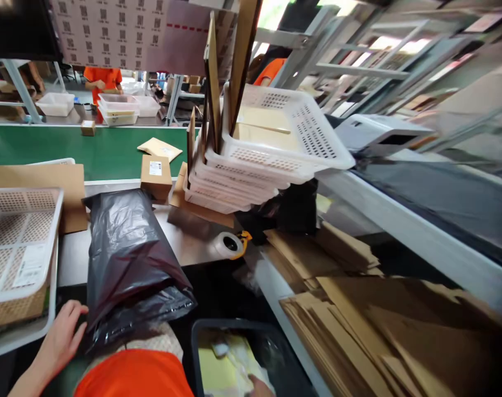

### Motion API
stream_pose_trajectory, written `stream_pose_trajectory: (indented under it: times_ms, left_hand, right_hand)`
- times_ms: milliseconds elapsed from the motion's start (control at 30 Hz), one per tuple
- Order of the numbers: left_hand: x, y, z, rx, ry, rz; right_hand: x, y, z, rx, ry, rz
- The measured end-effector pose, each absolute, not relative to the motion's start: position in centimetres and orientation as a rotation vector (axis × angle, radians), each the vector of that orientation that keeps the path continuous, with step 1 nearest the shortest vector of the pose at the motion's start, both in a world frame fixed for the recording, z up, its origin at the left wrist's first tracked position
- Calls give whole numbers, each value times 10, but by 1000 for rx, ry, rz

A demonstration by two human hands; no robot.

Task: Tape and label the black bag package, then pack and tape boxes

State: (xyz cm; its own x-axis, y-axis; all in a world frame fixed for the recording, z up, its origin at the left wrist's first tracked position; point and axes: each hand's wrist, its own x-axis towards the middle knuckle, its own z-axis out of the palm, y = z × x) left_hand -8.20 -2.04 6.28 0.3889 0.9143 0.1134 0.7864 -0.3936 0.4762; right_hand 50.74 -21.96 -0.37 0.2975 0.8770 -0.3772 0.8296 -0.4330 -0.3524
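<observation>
So the black plastic mailer bag is lying left of centre in the frame, shiny and wrinkled, its upper part on the metal tabletop. Left hand is down at lower left, fingers loosely spread with nothing in them, tips right by the bag's left edge; can't tell if they're actually touching. Right hand is at the very bottom, right of centre, mostly cut off and blurry. It's down in a dark plastic bin with some pale yellow sheets and crinkly clear plastic, but I honestly can't tell whether it's gripping anything.

Other stuff around: a white perforated basket on the left, a small labelled cardboard box just beyond the bag, a roll of clear tape mid-frame by something yellow-orange, and piles of flat cardboard filling the lower right.
</observation>
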Motion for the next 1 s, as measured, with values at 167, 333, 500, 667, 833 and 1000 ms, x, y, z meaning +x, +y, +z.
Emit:
stream_pose_trajectory:
  times_ms: [167, 333, 500, 667, 833, 1000]
  left_hand:
    - [-48, 9, 94, 2759, 1387, 100]
    - [-22, 34, 91, 2870, 1028, -324]
    - [-16, 65, 56, 2902, 910, -393]
    - [-8, 84, 62, 2758, 1033, -567]
    - [3, 99, 95, 2548, 1026, -550]
    - [5, 107, 108, 2380, 1101, -457]
  right_hand:
    - [520, -107, -14, -2290, -1873, 584]
    - [481, 27, 33, -1475, -2530, 55]
    - [434, 107, 51, -576, -2880, 281]
    - [426, 135, 39, -633, -2858, 325]
    - [431, 147, 46, -754, -2938, 567]
    - [435, 155, 54, -818, -2915, 736]
